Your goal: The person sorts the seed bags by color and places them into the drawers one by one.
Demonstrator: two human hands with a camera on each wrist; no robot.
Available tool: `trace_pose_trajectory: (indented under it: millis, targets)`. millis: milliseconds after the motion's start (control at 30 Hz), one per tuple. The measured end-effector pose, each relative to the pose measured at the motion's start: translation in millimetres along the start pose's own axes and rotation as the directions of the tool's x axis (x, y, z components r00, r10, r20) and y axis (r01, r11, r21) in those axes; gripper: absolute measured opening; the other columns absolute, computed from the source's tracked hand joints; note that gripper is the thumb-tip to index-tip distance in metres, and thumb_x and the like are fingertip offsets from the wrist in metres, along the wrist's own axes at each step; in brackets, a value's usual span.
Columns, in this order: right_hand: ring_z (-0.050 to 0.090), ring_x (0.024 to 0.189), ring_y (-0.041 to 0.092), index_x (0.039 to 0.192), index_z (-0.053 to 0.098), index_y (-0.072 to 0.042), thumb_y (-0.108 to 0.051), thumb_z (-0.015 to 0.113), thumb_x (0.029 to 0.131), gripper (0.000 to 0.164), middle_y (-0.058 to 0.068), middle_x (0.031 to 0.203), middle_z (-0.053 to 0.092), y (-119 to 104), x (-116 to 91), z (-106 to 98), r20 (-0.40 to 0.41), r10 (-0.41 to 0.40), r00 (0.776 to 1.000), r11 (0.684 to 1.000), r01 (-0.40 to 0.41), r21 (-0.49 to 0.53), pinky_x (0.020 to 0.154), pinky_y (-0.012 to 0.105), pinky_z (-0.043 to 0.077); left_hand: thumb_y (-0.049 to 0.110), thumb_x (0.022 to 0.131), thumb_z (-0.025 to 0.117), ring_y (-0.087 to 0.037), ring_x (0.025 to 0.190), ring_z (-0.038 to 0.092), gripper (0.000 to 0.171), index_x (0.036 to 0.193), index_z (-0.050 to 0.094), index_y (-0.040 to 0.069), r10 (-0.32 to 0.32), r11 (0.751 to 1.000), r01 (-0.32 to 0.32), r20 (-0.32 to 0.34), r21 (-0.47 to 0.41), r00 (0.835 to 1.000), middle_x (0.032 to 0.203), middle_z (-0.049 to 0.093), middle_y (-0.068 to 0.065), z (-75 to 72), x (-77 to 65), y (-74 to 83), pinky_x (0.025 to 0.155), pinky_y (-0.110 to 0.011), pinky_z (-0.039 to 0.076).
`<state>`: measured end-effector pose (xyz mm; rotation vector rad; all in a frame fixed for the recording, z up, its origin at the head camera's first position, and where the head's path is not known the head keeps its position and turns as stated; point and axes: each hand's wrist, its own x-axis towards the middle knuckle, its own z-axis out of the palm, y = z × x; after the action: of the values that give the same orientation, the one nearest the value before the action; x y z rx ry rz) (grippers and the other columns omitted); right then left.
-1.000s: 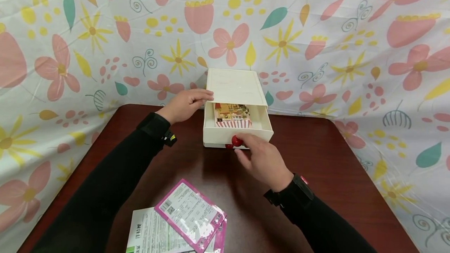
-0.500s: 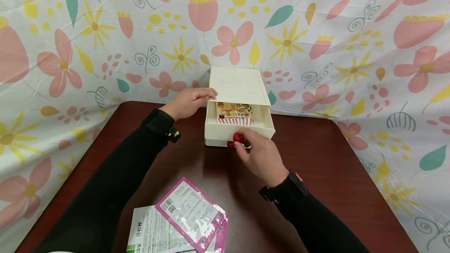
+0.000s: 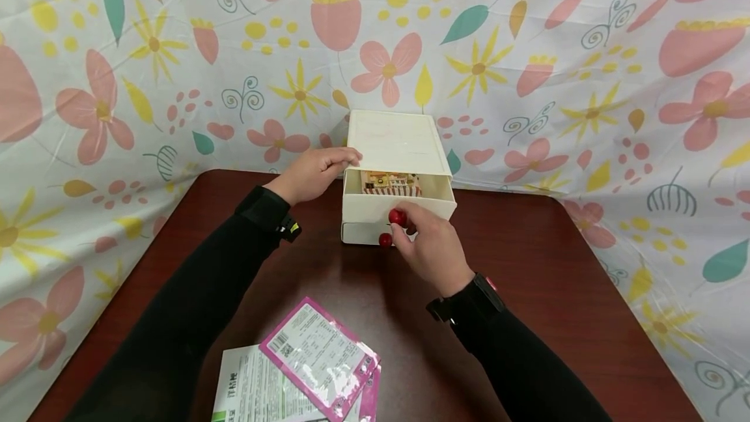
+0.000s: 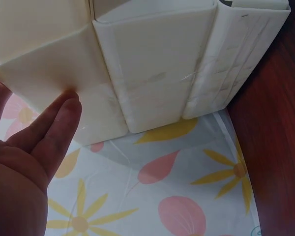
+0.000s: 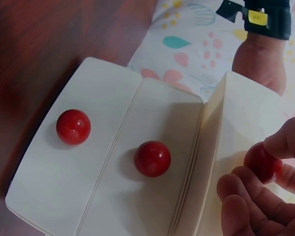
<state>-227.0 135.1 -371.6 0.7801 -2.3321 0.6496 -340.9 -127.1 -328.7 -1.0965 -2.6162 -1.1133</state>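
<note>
1. Drawer (image 3: 366, 209): the cabinet's (image 3: 395, 139) top one is standing partly out of its front, and the right hand (image 3: 435, 246) is pinching its red knob (image 5: 263, 162) between thumb and curled fingers.
2. The left hand (image 3: 310, 174) is resting fairly straight fingers on the cabinet's upper left side, grasping nothing.
3. The round, smooth knob could be slipping from that pinch if force comes at an angle.
4. Uneven force could be jamming the drawer, or sliding the cabinet if the left hand is bracing too lightly.
5. Inside the drawer a striped box (image 3: 391, 184) is lying, its rear hidden beneath the cabinet's top; it might be catching there if too tall.
6. Below, the lower drawers (image 5: 101, 206) are sitting closed, contents unseen.
7. Before the cabinet, a pink packet (image 3: 321, 353) is overlapping a white one (image 3: 249, 383).
</note>
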Motion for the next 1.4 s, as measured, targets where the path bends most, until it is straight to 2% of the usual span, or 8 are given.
trace_pose_trajectory:
  millis: [400,600,833,1167,1400]
  targets:
    - [0.065,0.071,0.02,0.106,0.063,-0.006,-0.011,0.067,0.092,0.015,0.002,0.083,0.065,10.0,11.8,8.4,-0.015,0.034,0.999,0.999,-0.034,0.012,0.063,0.03,0.054,0.023,0.109,0.044,-0.009,0.124,0.053,0.03,0.128,0.065,0.015,0.029,0.999,-0.029,-0.016,0.018,0.999,0.14,0.055,0.006,1.9,-1.1,-2.4,0.099,-0.031,0.044]
    - [0.063,0.069,0.021,0.104,0.063,-0.005,-0.01,0.065,0.093,0.013,0.001,0.08,0.062,13.7,17.7,11.3,-0.029,0.039,0.999,0.999,-0.038,0.022,0.059,0.032,0.051,0.022,0.109,0.044,-0.009,0.125,0.053,0.03,0.129,0.065,0.014,0.035,0.999,-0.034,-0.019,0.014,0.999,0.14,0.055,0.005,1.2,-1.7,-1.5,0.099,-0.031,0.044]
    - [0.056,0.063,0.013,0.107,0.064,-0.005,-0.01,0.065,0.093,0.015,0.0,0.075,0.062,19.8,22.4,14.7,-0.043,0.066,0.997,0.998,-0.065,0.009,0.054,0.029,0.047,0.023,0.109,0.042,-0.01,0.125,0.052,0.032,0.13,0.065,0.013,0.035,0.999,-0.035,-0.017,0.003,0.999,0.142,0.055,0.004,2.2,-2.4,-0.7,0.099,-0.031,0.043]
    - [0.049,0.054,0.013,0.108,0.063,-0.006,-0.012,0.063,0.094,0.015,0.0,0.07,0.058,22.3,29.3,16.8,-0.018,0.125,0.992,0.992,-0.125,0.012,0.049,0.03,0.042,0.021,0.109,0.043,-0.009,0.125,0.052,0.031,0.128,0.066,0.013,0.044,0.999,-0.044,-0.038,-0.006,0.998,0.139,0.057,0.004,5.4,-2.1,-2.3,0.098,-0.03,0.043]
    - [0.05,0.054,0.015,0.109,0.063,-0.006,-0.014,0.06,0.096,0.016,0.001,0.072,0.059,22.5,39.0,15.5,0.018,0.181,0.983,0.983,-0.181,0.007,0.049,0.031,0.043,0.02,0.108,0.044,-0.01,0.122,0.054,0.03,0.124,0.068,0.012,0.047,0.999,-0.047,-0.051,-0.006,0.998,0.136,0.059,0.003,3.0,-0.2,-1.4,0.095,-0.031,0.045]
